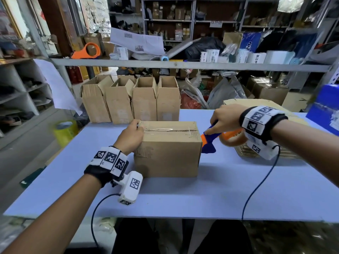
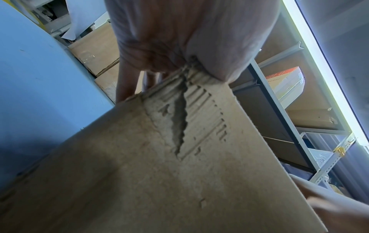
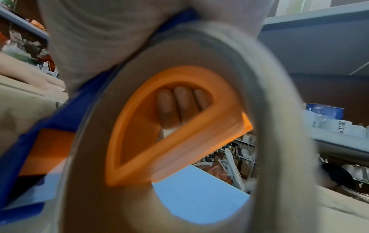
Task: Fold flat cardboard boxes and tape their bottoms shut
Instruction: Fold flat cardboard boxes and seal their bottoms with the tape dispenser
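A folded cardboard box (image 1: 167,153) stands on the blue table (image 1: 220,189) with clear tape along its top seam. My left hand (image 1: 131,135) grips the box's upper left edge, thumb on the left side, fingers over the top. In the left wrist view the box's torn side (image 2: 179,141) fills the frame under the palm (image 2: 189,39). My right hand (image 1: 224,119) grips an orange and blue tape dispenser (image 1: 218,138) at the box's right end. Three fingertips (image 3: 180,100) curl through the orange handle (image 3: 173,126) inside the tape roll (image 3: 219,126).
Several open folded boxes (image 1: 132,99) stand in a row at the table's far edge. A stack of flat cardboard (image 1: 266,125) lies under my right wrist. A yellow tape roll (image 1: 65,130) sits left of the table. Another orange dispenser (image 1: 88,51) rests on the shelf rail.
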### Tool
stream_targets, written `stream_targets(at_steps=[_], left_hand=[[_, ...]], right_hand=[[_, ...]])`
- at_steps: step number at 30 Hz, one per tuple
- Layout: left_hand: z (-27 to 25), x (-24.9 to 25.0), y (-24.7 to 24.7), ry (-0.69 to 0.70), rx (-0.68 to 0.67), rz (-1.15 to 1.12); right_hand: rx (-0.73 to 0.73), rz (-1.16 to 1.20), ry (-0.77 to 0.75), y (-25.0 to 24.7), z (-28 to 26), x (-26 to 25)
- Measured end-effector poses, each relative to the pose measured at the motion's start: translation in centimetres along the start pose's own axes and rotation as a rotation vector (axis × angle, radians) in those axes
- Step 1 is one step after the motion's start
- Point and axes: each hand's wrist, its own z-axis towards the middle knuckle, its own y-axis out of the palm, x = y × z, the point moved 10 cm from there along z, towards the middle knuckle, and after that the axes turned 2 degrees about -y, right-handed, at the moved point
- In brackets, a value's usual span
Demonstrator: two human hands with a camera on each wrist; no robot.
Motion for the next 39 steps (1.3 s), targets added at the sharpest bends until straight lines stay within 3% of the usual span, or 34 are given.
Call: stream_targets(at_steps=[5,8,10,13,18,21,26,29,31,33,36,39], left_hand=[[0.0,-0.1,-0.1,0.007,0.017,0.02],[-0.1,-0.3,-0.3,0.008,0.025,0.011],[0.1,-0.5,-0.3,0.014,0.015,0.002],[0.3,-0.8,-0.6,0.011,0.024,-0.013],[0.1,-0.3,-0.3,0.019,0.046,0.024],[-0.2,-0.1,-0.3,0.02,0.046,0.028],[-0.6,-0.2,-0.5,0.005,0.042,0.005],[-0.8,0.0,-0.4,0.008,0.046,0.007],[-0.9,0.3,-0.4,0.001,0.053,0.018],[-0.9,0.4,-0.3,-0.01,0.054,0.037],[-1.0,0.5,-0.2,-0.022,0.038,0.028],[-1.0,0.2,-0.1,-0.039,0.017,-0.01]], right_hand=[[-0.073,0.036,0.024,-0.1,1.6,-0.5],[-0.133,-0.099,0.054,1.9,0.9,-0.4],[-0.123,-0.028,0.088,3.4,0.4,0.4],[0.013,0.282,0.157,3.0,-0.6,3.1],[0.376,0.781,0.255,3.2,-4.1,5.5],[0.402,0.71,0.254,5.4,-5.6,3.5],[0.185,0.439,0.248,9.4,-5.6,-1.1],[0.415,0.388,0.323,5.3,-6.2,-0.7],[0.608,0.562,0.259,1.3,-6.3,-1.6],[0.634,0.701,0.089,-1.9,-5.2,-4.9],[0.455,0.626,-0.13,-3.5,-2.8,-11.9],[0.262,0.43,-0.192,-1.7,-0.6,-16.2]])
